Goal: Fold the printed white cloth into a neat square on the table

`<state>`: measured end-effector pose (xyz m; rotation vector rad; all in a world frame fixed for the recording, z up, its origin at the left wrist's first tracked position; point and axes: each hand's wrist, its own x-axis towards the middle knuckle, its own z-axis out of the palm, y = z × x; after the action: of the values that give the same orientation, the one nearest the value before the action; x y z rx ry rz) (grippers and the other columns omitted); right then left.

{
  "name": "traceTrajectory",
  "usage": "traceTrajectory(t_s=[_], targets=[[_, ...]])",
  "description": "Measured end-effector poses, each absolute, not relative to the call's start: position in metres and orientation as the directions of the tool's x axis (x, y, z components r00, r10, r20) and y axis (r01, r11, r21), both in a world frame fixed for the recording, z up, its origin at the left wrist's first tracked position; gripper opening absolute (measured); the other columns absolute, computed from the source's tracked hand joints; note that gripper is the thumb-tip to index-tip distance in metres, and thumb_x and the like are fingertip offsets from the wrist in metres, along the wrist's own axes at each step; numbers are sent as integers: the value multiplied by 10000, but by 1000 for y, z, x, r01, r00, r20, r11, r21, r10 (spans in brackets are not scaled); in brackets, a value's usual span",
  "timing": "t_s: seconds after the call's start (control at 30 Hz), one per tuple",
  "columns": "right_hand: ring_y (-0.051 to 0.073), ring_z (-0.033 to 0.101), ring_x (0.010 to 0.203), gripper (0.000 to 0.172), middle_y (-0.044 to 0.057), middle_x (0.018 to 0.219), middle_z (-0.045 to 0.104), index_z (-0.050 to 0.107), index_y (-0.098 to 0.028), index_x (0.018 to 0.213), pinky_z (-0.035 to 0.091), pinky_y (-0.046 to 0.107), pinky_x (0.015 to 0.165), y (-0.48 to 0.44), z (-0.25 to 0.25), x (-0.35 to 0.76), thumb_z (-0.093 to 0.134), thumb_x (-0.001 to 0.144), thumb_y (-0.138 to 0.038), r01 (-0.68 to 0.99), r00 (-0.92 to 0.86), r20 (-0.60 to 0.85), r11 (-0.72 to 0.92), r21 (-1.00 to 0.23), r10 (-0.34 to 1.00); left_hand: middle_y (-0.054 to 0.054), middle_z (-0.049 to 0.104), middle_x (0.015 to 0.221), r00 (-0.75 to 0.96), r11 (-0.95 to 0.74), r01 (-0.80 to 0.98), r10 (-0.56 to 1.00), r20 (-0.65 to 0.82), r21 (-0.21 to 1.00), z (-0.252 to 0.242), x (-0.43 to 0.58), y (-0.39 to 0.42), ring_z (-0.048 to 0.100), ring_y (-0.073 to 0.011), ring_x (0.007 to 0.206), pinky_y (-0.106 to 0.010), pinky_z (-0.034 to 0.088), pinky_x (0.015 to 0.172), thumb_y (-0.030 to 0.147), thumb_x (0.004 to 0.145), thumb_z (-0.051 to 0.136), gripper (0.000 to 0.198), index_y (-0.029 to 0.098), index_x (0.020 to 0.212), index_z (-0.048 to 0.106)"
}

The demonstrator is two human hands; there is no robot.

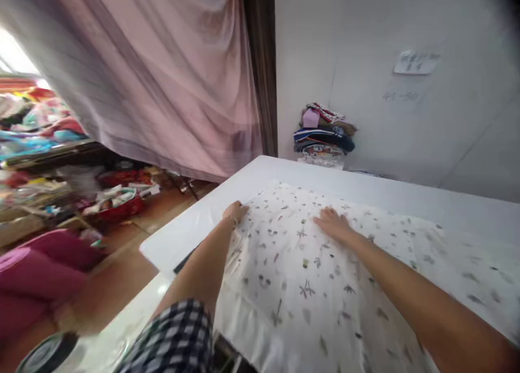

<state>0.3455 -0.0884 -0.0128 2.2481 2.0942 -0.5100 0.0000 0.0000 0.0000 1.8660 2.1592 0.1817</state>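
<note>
A white cloth printed with small scattered motifs is spread over a white table, with creases along its left side. At the cloth's far left edge, my left hand is closed, its fingers bent down on the edge and partly hidden by the back of the hand. My right hand lies on the far middle part of the cloth, fingers stretched out and holding nothing. The cloth's near part runs out of view at the bottom.
A stack of folded clothes stands behind the table by the grey wall. A pink curtain hangs at the back left. Pink rolls and a red basin are on the floor. A dark round object sits at the lower left.
</note>
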Motion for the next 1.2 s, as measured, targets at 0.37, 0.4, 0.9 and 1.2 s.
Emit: traceTrajectory(t_s=[0.37,0.4,0.9,1.2], targets=[[249,57,1381,796,57,1508,105,188,-153,1444,45,477,1102,-192,-41,315,109,835,-661,954,-266,-107,245,-173,958,-85,182,1495,286,-282,933,958,15,223,-21,37,-104,105,-241,1377,-422,77,1110,618,837,301,713,171,1392,276],[254,56,1380,798,64,1508,106,189,-151,1443,51,487,1099,-195,-40,313,121,835,-663,956,-257,-97,238,-174,962,-84,156,1500,321,-311,926,947,-16,216,-25,39,-111,84,-247,1380,-440,65,1108,643,831,263,739,171,1401,258],[232,17,1383,720,36,1509,72,166,-202,1444,-17,466,1105,-282,-27,292,215,861,-620,853,-491,-114,450,-265,863,-53,185,1496,282,-257,941,955,-89,221,-12,18,-134,105,-226,1378,-454,94,1097,608,866,152,655,241,1389,298],[259,28,1381,784,119,1502,63,203,-142,1435,0,501,1092,-329,-2,280,305,839,-641,790,-489,-112,385,-478,865,-30,143,1500,280,-275,960,953,-112,56,-23,0,-144,109,-216,1378,-457,114,1098,509,880,198,614,217,1419,231]])
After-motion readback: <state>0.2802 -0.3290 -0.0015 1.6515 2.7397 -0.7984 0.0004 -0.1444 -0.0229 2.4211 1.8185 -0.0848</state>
